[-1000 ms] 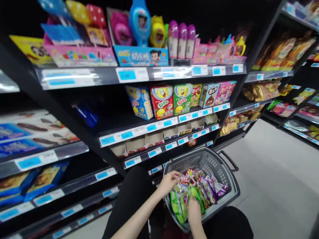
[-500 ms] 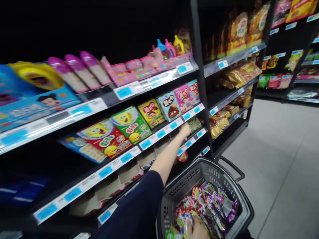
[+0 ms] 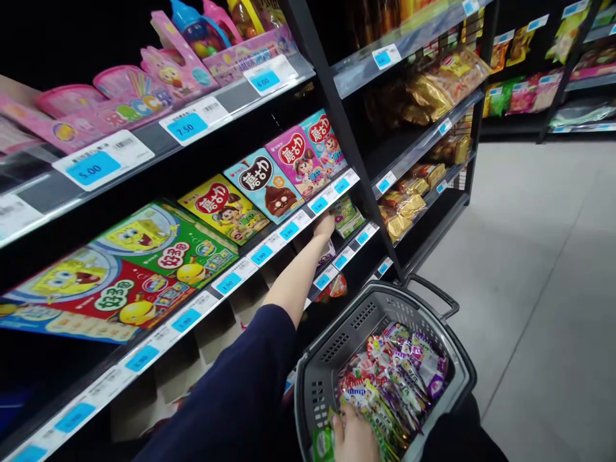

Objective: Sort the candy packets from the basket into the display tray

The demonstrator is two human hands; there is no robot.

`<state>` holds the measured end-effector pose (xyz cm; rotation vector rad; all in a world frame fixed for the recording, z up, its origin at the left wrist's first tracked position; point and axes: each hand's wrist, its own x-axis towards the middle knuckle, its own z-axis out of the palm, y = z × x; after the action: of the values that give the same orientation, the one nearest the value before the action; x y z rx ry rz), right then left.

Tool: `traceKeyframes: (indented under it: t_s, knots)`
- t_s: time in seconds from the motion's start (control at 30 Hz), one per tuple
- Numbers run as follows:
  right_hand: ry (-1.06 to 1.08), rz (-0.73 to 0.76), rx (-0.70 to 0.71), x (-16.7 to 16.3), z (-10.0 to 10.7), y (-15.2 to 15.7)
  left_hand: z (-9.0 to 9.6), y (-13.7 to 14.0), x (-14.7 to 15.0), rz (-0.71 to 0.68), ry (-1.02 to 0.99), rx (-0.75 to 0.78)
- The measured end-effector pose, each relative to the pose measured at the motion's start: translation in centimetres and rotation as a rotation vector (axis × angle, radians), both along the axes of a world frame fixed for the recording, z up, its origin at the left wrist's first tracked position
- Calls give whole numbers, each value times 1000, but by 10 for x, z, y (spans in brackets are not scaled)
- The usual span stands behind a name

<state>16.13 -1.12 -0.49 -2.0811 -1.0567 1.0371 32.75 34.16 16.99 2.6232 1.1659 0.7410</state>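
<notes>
My left hand (image 3: 325,224) reaches under the price strip into a lower shelf; its fingertips are hidden there. Close to it are green packs (image 3: 347,217) and a small purple-and-white pack (image 3: 326,252); whether it grips one I cannot make out. My right hand (image 3: 355,435) is inside a grey shopping basket (image 3: 308,378), fingers bent over shiny candy packets (image 3: 373,404). A green packet (image 3: 323,443) lies beside its fingers. Purple packets (image 3: 430,366) and red ones (image 3: 356,372) fill the basket's bottom.
Snack boxes (image 3: 262,183) line the shelf above my left hand. Higher up are pink toy-like candy packs (image 3: 120,96). A black upright post (image 3: 327,109) divides this bay from one with gold bags (image 3: 409,206). The basket's handle (image 3: 436,292) sticks out toward the grey floor (image 3: 543,256).
My view has moved closer to the shelf and turned right, so shelf items appear larger and further left. My left hand stays at the lower shelf, and my right hand remains on the packets.
</notes>
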Motion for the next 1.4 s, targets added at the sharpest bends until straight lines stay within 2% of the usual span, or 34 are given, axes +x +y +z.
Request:
traceKeyframes:
  t_s: [0.2, 0.33, 0.43, 0.53, 0.63, 0.7, 0.77, 0.83, 0.9, 1.0, 1.1, 1.17, 1.2, 1.3, 1.33, 1.4]
  knots:
    - [-16, 20, -19, -2, -8, -5, -16, 4, -21, 150, -95, 7]
    - [-25, 28, -18, -1, -13, -5, -20, -9, -27, 107, -164, 1]
    - [56, -7, 42, 3, -17, -2, -20, -33, -39, 42, -208, 10]
    - [390, -151, 235, 11, -13, 3, -20, -74, -64, 58, -248, 13]
    - [924, -359, 471, 23, 7, 2, -27, -133, -108, 63, -242, -37]
    - [1188, -515, 675, 30, 26, -5, -35, -181, -146, -61, -162, -259]
    - [1309, -615, 822, 34, 42, -16, -46, -232, -186, -221, -108, -468]
    - [1373, -601, 780, 34, 51, -29, -55, -280, -222, -335, -75, -596]
    - [1389, -534, 637, 31, 56, -39, -61, -321, -251, -377, -47, -678]
    - [1310, -479, 516, 22, 62, -48, -60, -356, -281, -376, -51, -742]
    - [1315, -356, 462, 13, 68, -56, -53, -357, -303, -239, -144, -654]
    - [1304, -276, 439, 9, 70, -61, -51, -348, -315, -116, -297, -709]
    - [1278, -253, 435, 7, 69, -64, -52, -343, -320, -100, -386, -828]
    - [1195, -211, 404, 4, 62, -70, -70, -336, -333, -190, -642, -1318]
    - [1183, -189, 380, 4, 59, -72, -79, -337, -335, -193, -718, -1425]
    - [1168, -158, 329, 5, 52, -74, -97, -341, -339, -132, -853, -1515]
